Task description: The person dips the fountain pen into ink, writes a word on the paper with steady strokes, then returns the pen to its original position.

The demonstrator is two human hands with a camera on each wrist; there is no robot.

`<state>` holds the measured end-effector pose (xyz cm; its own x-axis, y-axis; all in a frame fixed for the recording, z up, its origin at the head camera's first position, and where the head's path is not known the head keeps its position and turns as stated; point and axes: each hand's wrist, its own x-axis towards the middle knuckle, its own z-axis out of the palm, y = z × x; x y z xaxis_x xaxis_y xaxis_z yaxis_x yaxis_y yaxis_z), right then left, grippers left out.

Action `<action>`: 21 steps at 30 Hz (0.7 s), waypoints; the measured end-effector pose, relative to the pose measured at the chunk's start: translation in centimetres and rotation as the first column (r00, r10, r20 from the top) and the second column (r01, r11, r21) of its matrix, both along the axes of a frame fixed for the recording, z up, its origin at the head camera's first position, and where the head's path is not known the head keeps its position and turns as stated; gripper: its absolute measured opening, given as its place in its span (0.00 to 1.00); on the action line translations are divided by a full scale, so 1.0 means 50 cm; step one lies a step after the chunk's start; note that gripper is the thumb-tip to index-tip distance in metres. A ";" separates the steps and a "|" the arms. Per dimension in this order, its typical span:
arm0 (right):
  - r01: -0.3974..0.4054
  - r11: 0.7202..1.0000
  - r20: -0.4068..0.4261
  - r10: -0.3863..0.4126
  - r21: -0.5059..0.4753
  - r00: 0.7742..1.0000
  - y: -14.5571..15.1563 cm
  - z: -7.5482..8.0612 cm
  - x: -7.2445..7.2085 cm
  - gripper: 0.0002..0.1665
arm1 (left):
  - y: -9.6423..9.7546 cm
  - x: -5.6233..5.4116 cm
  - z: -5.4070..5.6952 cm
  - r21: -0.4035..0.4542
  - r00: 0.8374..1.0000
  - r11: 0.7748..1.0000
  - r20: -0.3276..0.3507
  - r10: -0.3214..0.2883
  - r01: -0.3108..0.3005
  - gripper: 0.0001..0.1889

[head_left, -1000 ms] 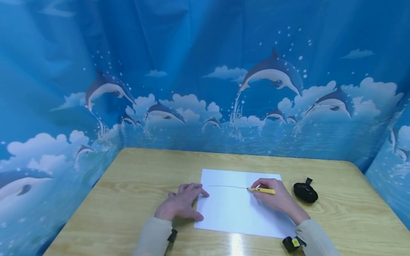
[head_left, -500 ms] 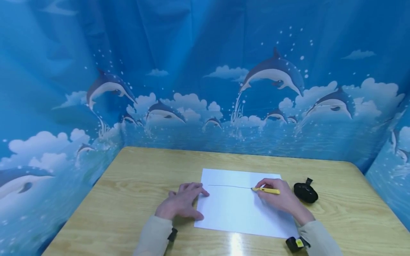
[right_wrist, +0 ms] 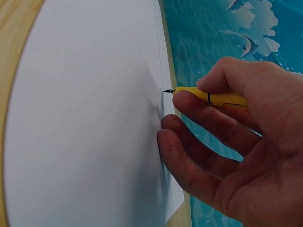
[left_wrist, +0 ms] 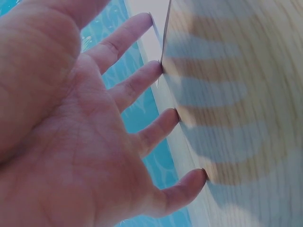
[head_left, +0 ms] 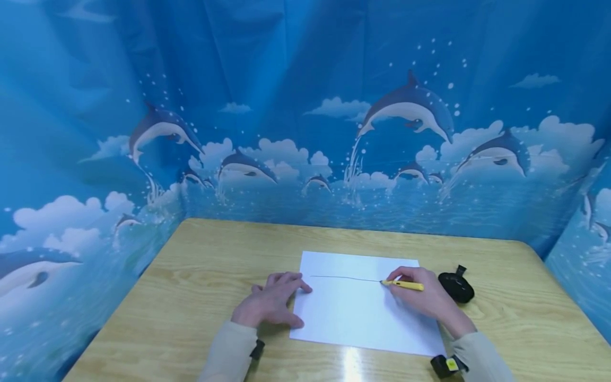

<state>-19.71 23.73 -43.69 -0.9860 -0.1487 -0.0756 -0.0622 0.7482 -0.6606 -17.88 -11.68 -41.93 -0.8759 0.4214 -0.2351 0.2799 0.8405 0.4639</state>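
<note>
— first, the head view?

— see the pen pinched in the right hand, nib at the end of a thin line on the upper paper; beware the black thing just beside, perhaps knocked by a wide sweep

— left wrist?

— find the left hand spread, gripping nothing, with some fingertips at the paper's edge and others on the table; if pressed too lightly, maybe expect slipping under the nib's drag

— right wrist?

— note the pen held between thumb and finger, nib on paper, with lower fingers curled; going too far, possibly off the edge
</note>
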 end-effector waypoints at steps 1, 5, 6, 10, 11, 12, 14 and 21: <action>0.003 1.000 0.002 -0.003 0.004 1.000 0.001 0.000 0.001 0.09 | 0.000 0.000 0.000 0.000 1.000 1.000 0.001 0.001 -0.001 0.35; 0.019 1.000 0.004 -0.019 0.015 1.000 0.006 0.002 0.003 0.09 | 0.001 0.000 0.000 -0.006 1.000 1.000 0.002 0.002 -0.002 0.35; 0.022 1.000 0.003 -0.022 0.018 1.000 0.006 0.002 0.003 0.09 | 0.001 0.000 0.000 -0.009 1.000 1.000 0.003 0.002 -0.002 0.35; 0.032 0.999 -0.001 -0.032 0.020 0.999 0.009 0.002 0.004 0.10 | 0.001 -0.001 -0.001 -0.012 1.000 1.000 0.008 0.008 -0.008 0.34; 0.034 0.999 -0.002 -0.034 0.020 0.999 0.010 0.002 0.005 0.10 | 0.002 -0.001 -0.001 -0.013 1.000 1.000 0.007 0.008 -0.008 0.34; 0.038 0.999 -0.003 -0.037 0.021 0.999 0.011 0.002 0.006 0.11 | 0.002 -0.001 -0.002 -0.011 1.000 1.000 0.008 0.008 -0.008 0.34; 0.041 0.999 -0.008 -0.041 0.024 0.999 0.013 0.002 0.007 0.11 | 0.002 0.000 -0.002 -0.006 1.000 1.000 0.008 0.006 -0.006 0.34; 0.043 0.999 -0.015 -0.043 0.027 0.999 0.026 0.005 0.008 0.12 | 0.001 0.000 0.000 -0.004 1.000 1.000 0.001 0.003 -0.003 0.34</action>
